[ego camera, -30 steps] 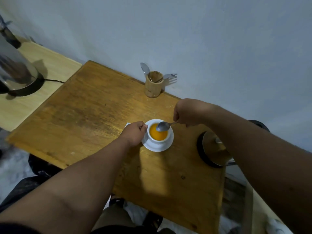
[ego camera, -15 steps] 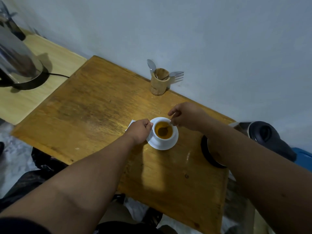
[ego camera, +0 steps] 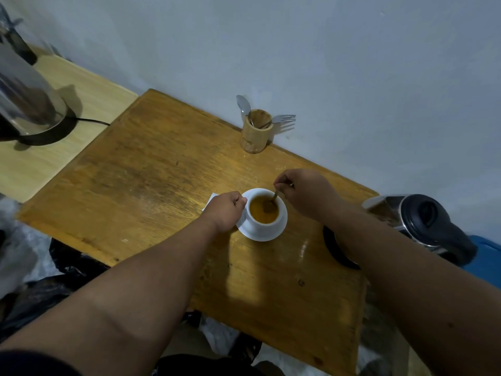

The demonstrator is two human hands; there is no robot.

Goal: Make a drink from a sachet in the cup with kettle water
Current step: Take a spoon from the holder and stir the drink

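A white cup (ego camera: 267, 225) full of orange-brown drink stands on a white saucer (ego camera: 271, 236) on the wooden table (ego camera: 151, 180). My left hand (ego camera: 225, 211) grips the cup at its left side, where the handle is hidden. My right hand (ego camera: 303, 194) pinches the handle of a metal spoon (ego camera: 272, 200), whose bowl is sunk in the drink. A white sachet corner (ego camera: 211, 200) pokes out from behind my left hand. A steel kettle with a black lid (ego camera: 423, 221) stands at the table's right edge, partly behind my right forearm.
A wooden holder (ego camera: 256, 134) with a spoon and a fork stands by the wall. A second steel kettle (ego camera: 29, 104) sits on its base on the paler table to the left. A blue object (ego camera: 485, 256) lies at far right. Dark bags lie on the floor.
The spoon went from above the cup down into the drink. The drink has turned from bright orange to a browner shade. My left hand has stayed on the cup.
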